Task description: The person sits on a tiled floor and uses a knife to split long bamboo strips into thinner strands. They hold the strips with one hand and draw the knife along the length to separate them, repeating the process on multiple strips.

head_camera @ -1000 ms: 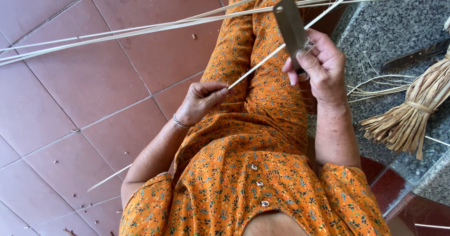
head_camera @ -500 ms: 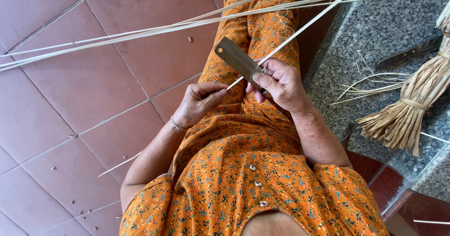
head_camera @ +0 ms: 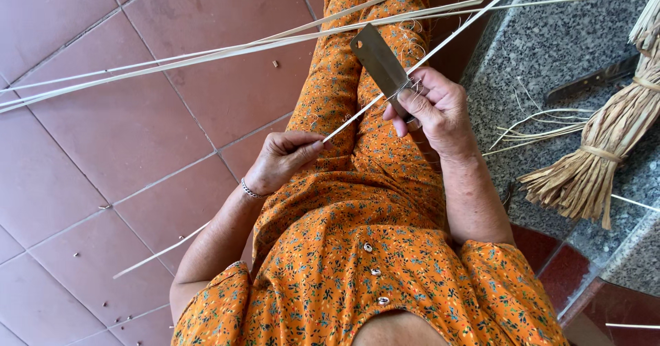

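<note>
The left hand [head_camera: 282,159] pinches the near end of a thin, pale bamboo strip [head_camera: 440,43] that slants up across the lap in the orange floral dress [head_camera: 344,263]. The right hand [head_camera: 436,109] is clenched on the handle of a flat rectangular cleaver [head_camera: 380,62], its blade lying against the strip. More long strips [head_camera: 172,60] stretch over the tiled floor [head_camera: 103,146].

Light: even, soft daylight; bright throughout, source direction unclear.
Shadows: faint and diffuse on the tiled floor [head_camera: 103,146].
Glare: mild sheen on the knife blade [head_camera: 380,64].
Focus: sharp centre; dress [head_camera: 357,263] at near edge slightly soft.
Distortion: slight wide-angle stretch at the edges.
</note>
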